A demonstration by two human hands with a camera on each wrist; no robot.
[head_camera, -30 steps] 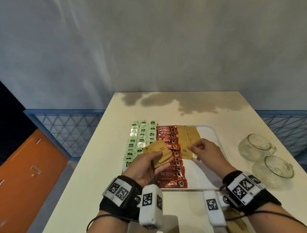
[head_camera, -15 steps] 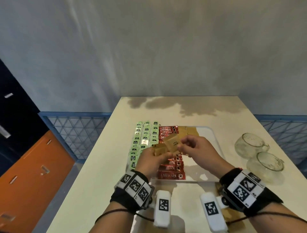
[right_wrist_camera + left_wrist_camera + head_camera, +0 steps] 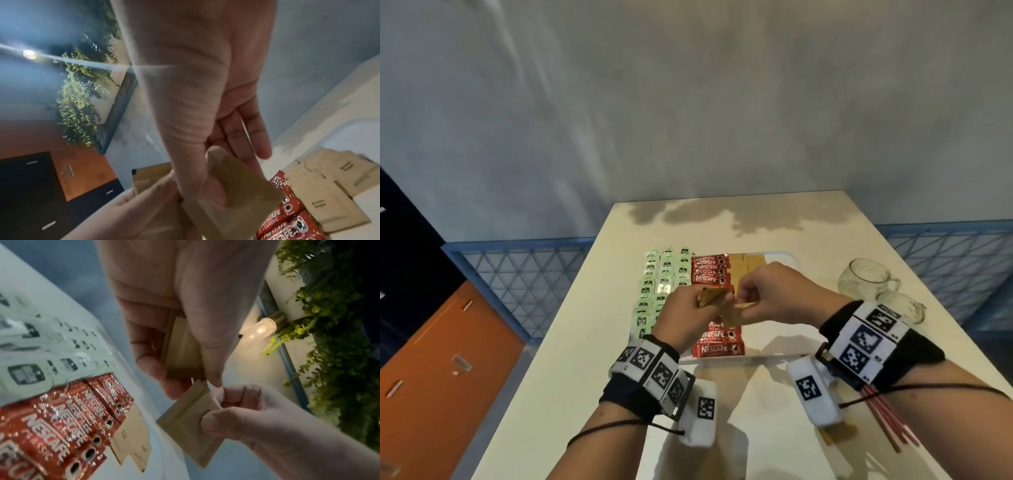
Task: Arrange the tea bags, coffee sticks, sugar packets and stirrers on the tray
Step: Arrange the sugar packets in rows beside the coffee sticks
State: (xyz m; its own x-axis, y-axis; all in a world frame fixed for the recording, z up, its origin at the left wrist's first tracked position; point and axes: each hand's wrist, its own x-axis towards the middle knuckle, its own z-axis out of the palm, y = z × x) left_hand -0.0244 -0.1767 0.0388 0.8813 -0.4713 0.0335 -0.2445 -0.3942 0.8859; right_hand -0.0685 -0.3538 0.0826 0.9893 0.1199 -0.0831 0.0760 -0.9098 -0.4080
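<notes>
A white tray (image 3: 784,257) holds rows of green tea bags (image 3: 664,274), red coffee sticks (image 3: 710,274) and brown sugar packets (image 3: 748,265). Above the tray's middle my left hand (image 3: 690,315) grips a small stack of brown sugar packets (image 3: 714,297) (image 3: 183,352). My right hand (image 3: 774,294) pinches one sugar packet (image 3: 736,313) (image 3: 189,423) (image 3: 236,186) between thumb and fingers, right beside the stack. Red stirrers (image 3: 887,421) lie on the table under my right forearm.
Two glass cups (image 3: 866,279) (image 3: 900,306) stand on the table right of the tray. One brown packet (image 3: 839,433) lies near the front edge by the stirrers. A blue railing (image 3: 524,274) runs behind the table.
My hands have come together over the tray. The right hand, earlier at the sugar row, now pinches a packet drawn from the left hand's stack.
</notes>
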